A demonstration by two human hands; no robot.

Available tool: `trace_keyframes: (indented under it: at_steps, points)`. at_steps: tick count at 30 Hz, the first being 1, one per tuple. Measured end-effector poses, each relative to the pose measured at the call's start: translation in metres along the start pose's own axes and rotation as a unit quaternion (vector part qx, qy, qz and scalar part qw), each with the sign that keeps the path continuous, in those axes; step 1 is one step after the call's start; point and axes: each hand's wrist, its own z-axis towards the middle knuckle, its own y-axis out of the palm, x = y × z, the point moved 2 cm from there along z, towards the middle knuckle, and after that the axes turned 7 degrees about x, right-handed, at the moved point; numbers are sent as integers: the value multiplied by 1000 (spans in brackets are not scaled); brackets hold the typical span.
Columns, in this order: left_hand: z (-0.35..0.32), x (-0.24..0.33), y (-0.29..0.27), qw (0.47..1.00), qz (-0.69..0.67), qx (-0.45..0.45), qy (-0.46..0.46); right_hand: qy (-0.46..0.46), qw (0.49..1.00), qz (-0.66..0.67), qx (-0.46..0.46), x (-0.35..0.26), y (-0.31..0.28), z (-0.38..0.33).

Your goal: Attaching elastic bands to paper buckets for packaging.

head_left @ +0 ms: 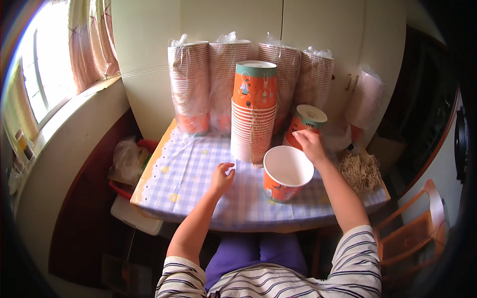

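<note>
A small worktop [198, 184] fills the centre of the frame, covered with a blue and white checked cloth with a yellow scalloped edge. It stands against cream cupboard doors [208, 30]; a window with a pink curtain [92, 44] curves along the upper left, and a wooden chair [417, 223] sits at lower right. A plastic bag [126, 159] lies on the floor at the left of the worktop.

Along the back stand tall sleeves of nested paper cups [191, 87] wrapped in clear plastic, ribbed with their stacked rims. In front of them, at centre, rises an unwrapped stack of orange cups [254, 116], set upside down. Just right of centre an open orange cup [287, 174] stands upright, its white inside empty. A heap of pale, stringy fibre [360, 171] lies at the right edge of the worktop.

The right hand [310, 144] reaches behind the open cup, its fingers lying loosely on the side of an upturned orange cup [305, 124]; a firm grip cannot be made out. The left hand [222, 178] rests on the cloth left of the open cup, fingers curled and holding nothing.
</note>
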Motion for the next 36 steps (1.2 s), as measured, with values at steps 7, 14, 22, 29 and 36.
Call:
trace_keyframes:
  at_steps: [7, 14, 22, 29, 36]
  points:
    - [-83, 57, -5, 996, 29, -24, 75, -54, 982, -53, 173, 8, -67, -95]
    - [-102, 66, -4, 976, 123, 24, 179, -27, 955, -174, 238, 100, -59, -186]
    - [-104, 61, -2, 973, 138, 49, 176, -62, 955, -227, 180, 80, -45, -196]
    - [-103, 62, -4, 973, 162, 34, 162, -29, 961, -213, 172, 80, -45, -197]
    - [-103, 69, -3, 972, 158, 30, 173, -21, 967, -190, 169, 80, -51, -195]
